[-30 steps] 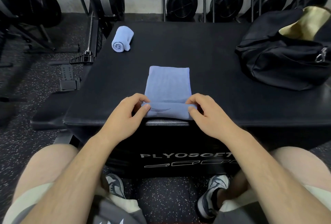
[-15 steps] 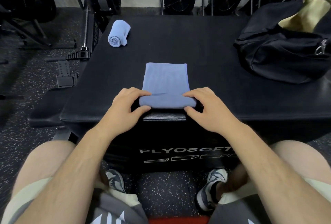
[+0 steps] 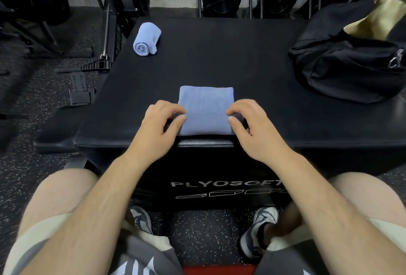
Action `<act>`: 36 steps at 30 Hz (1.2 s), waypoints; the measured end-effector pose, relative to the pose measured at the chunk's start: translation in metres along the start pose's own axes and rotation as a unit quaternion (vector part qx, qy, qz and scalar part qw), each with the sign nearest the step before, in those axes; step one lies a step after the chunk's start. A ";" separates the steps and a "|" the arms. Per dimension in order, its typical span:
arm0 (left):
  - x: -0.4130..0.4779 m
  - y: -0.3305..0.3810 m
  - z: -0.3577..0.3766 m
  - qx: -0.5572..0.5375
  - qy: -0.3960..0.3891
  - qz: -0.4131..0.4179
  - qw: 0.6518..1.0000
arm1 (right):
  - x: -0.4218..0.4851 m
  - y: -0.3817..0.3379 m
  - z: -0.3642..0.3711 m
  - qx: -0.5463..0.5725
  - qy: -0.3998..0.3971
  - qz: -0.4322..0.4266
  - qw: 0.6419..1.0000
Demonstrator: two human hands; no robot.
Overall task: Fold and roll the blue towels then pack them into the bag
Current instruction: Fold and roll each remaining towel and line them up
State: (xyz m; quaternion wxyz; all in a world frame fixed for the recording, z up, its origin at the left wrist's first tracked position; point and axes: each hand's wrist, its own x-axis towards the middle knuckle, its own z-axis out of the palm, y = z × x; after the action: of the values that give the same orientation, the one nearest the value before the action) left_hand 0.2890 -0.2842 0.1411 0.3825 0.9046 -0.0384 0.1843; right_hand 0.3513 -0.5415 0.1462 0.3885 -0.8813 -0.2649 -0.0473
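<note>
black padded box, folded blue towel, rolled towel, black bag

bare box top beyond folded towel, rolled towel far-left, bag far-right

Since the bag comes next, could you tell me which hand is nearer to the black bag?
Right. The right hand grips the folded towel's right edge, nearer the black bag; the left hand grips its left edge.

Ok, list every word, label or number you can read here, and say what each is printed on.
"PLYOSOFT" in pale capitals on the front face of the black plyo box; the word's end is hidden behind the right forearm.
White marks on the grey shorts: cut off, unreadable.
Nothing readable on the bag or the towels.
</note>
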 end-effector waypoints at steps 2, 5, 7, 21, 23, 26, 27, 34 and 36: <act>0.002 -0.004 -0.001 0.027 -0.003 -0.001 1.000 | -0.001 0.001 -0.001 -0.024 -0.006 -0.004 1.000; 0.002 -0.009 -0.005 0.068 -0.066 0.003 0.996 | -0.001 0.004 -0.003 -0.059 -0.062 0.009 0.996; 0.001 -0.008 -0.006 0.089 -0.092 -0.002 0.992 | 0.000 0.004 -0.004 -0.072 -0.067 0.015 0.995; -0.002 0.010 0.001 -0.051 -0.029 0.009 0.998 | 0.005 -0.002 -0.005 0.047 -0.056 0.094 0.993; 0.003 0.007 0.006 -0.016 0.000 0.011 1.000 | 0.002 -0.005 -0.003 0.038 0.012 0.034 0.999; 0.011 0.000 0.010 0.034 0.020 -0.005 0.999 | 0.001 -0.009 -0.004 -0.025 0.027 -0.049 0.998; 0.013 -0.001 0.011 0.052 0.031 0.000 0.998 | 0.003 -0.008 -0.005 -0.044 0.010 -0.057 0.997; 0.020 0.007 0.020 0.092 0.037 0.120 0.988 | 0.019 0.006 -0.008 -0.045 -0.021 -0.003 0.999; 0.023 0.005 0.022 0.120 0.000 0.089 0.989 | 0.025 0.006 -0.004 -0.046 -0.004 -0.003 0.999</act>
State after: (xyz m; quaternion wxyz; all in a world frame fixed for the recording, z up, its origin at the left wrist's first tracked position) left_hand 0.3159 -0.3012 0.1385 0.2534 0.9369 -0.0961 0.2207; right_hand 0.3760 -0.5372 0.1522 0.3460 -0.8977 -0.2667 -0.0567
